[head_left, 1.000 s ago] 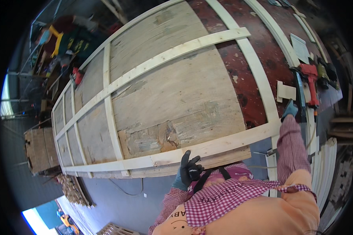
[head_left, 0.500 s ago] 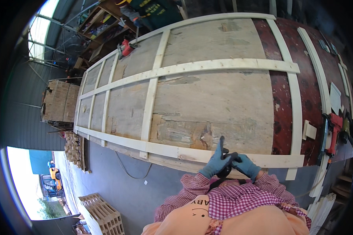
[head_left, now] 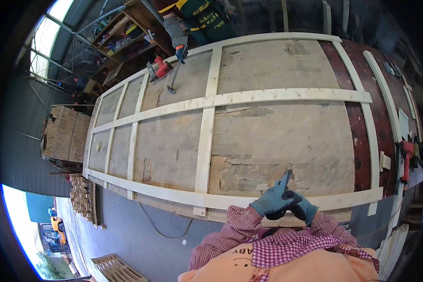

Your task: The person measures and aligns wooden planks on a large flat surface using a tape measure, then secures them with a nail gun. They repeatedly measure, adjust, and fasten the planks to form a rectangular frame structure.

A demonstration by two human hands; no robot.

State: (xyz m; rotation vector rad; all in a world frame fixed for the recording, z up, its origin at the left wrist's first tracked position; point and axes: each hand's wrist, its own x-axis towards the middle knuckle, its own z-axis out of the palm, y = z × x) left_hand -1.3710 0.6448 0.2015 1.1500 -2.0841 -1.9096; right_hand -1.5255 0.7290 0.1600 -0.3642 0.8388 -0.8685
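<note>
While the left hand [head_left: 270, 200] and right hand [head_left: 306, 207] meet at five o'clock, any grip indeterminable, the timber frame [head_left: 291, 95] extends toward nine o'clock, rails and crosspieces laid; a separate slat [head_left: 381, 89] lies outside at two o'clock. Fastening unverified.

Away from the block [head_left: 385, 162] comes the right hand [head_left: 306, 209], now meeting the left hand [head_left: 271, 199] over the rail [head_left: 155, 190], and across, a co-worker's hammer [head_left: 175, 77] pokes out above the panel [head_left: 282, 129]!

Grey floor [head_left: 127, 230] meets a bright opening [head_left: 18, 221] beside the grey wall [head_left: 23, 157].
</note>
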